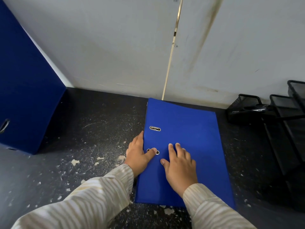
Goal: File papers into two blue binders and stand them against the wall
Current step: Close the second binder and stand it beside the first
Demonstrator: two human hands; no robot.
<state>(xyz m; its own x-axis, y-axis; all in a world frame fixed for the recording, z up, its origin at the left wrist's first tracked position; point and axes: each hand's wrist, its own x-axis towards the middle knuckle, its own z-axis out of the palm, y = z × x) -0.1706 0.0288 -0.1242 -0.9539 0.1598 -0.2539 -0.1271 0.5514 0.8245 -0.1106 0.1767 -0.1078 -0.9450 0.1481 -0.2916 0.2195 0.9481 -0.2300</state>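
A closed blue binder (189,129) lies flat on the dark worn table, its far end near the grey wall. My left hand (137,154) grips its left spine edge, thumb on top over the nearer metal slot, fingers wrapped down the side. My right hand (179,166) rests flat on the cover with fingers spread. A second blue binder (28,96) stands upright at the far left, leaning against the wall. No papers are in sight.
Black wire-mesh desk trays (272,113) stand at the right by the wall. The table top (92,129) is dark with flaked white patches. A thin metal strip (171,52) runs up the wall behind the flat binder.
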